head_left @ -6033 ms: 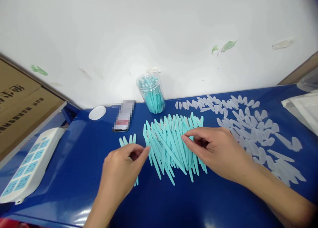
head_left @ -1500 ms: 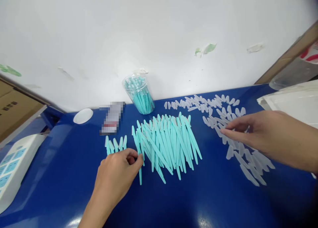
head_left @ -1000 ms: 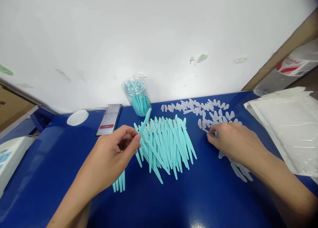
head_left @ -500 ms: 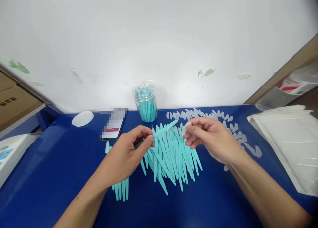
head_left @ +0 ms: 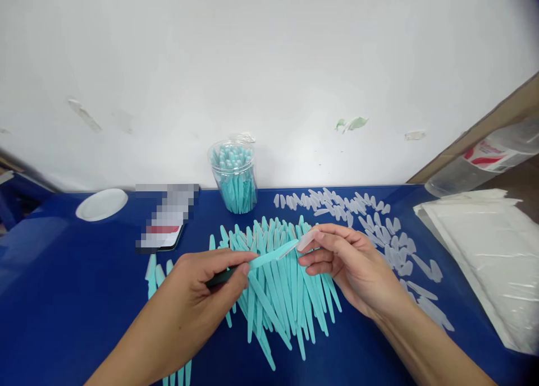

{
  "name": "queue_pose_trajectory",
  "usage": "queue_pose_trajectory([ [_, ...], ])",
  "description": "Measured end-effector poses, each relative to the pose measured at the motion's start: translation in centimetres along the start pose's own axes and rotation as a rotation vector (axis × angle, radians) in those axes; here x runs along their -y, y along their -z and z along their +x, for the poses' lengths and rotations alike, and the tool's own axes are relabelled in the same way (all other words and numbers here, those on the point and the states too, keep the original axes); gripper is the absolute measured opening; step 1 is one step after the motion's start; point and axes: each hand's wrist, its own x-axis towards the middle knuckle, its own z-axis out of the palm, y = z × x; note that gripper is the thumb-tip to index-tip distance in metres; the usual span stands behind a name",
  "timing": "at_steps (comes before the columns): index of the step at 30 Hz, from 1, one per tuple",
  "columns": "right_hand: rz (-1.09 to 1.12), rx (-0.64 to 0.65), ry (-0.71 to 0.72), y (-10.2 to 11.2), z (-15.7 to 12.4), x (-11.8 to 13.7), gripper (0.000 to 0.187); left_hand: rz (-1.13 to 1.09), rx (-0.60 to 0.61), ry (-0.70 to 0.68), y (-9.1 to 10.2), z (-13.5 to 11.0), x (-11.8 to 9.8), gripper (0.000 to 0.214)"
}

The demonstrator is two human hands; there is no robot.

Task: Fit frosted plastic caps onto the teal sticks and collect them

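Between the thumb and fingers of my left hand (head_left: 206,296) is a teal eyebrow razor (head_left: 267,258), its blade end pointing right and slightly up. A dark strip shows under those fingers; I cannot tell what it is. My right hand (head_left: 353,262) pinches a translucent blade cap (head_left: 309,239) right at the razor's tip. Whether the tip is inside the cap I cannot make out. Beneath both hands lies a spread pile of teal razors (head_left: 290,302). Another group of razors (head_left: 159,275), partly hidden by my left hand and forearm, lies to the left; some there appear capped.
A clear plastic jar (head_left: 233,178) of teal razors stands near the wall. Loose caps (head_left: 393,246) lie scattered to the right. A phone (head_left: 168,220) and a white lid (head_left: 102,205) are at left. White packaging (head_left: 484,251) and a plastic bottle (head_left: 484,156) occupy the right side.
The cap and the razor's tip have come together; a gap showed between them before. Both hands sit lower in view, and the camera view has shifted.
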Motion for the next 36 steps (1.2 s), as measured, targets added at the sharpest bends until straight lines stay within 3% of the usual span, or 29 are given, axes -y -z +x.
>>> queue_pose_trajectory([
  [7, -0.038, 0.007, 0.039, -0.1, -0.1, 0.0, 0.019, 0.039, -0.013, -0.055, 0.2, 0.0, -0.6, 0.035],
  [12, -0.06, -0.002, 0.05, 0.2, 0.1, -0.1, 0.02, 0.042, -0.036, -0.007, 0.6, -0.2, -0.2, 0.036],
  [17, -0.068, 0.021, 0.037, -0.1, -0.2, -0.5, 0.018, -0.02, 0.058, 0.015, -0.6, -0.2, -0.6, 0.037],
  [24, -0.113, 0.074, 0.006, -0.3, -0.5, -1.0, 0.018, -0.043, 0.031, 0.065, -2.1, -0.5, -0.8, 0.041],
  [29, -0.223, 0.178, 0.054, -1.1, -1.3, -0.9, 0.022, 0.14, 0.088, -0.057, -1.0, -0.9, -1.8, 0.028],
  [32, -0.355, 0.166, 0.119, -1.5, -2.1, -0.4, 0.025, 0.179, -0.038, -0.044, 1.3, -2.3, -1.1, 0.029],
  [34, -0.464, 0.08, 0.171, -1.5, -2.5, 0.0, 0.033, 0.215, -0.215, 0.087, 3.5, -4.0, 0.6, 0.034],
  [36, -0.559, 0.01, 0.218, -1.3, -2.8, 0.3, 0.037, 0.295, -0.441, 0.325, 5.5, -6.0, 2.8, 0.045],
])
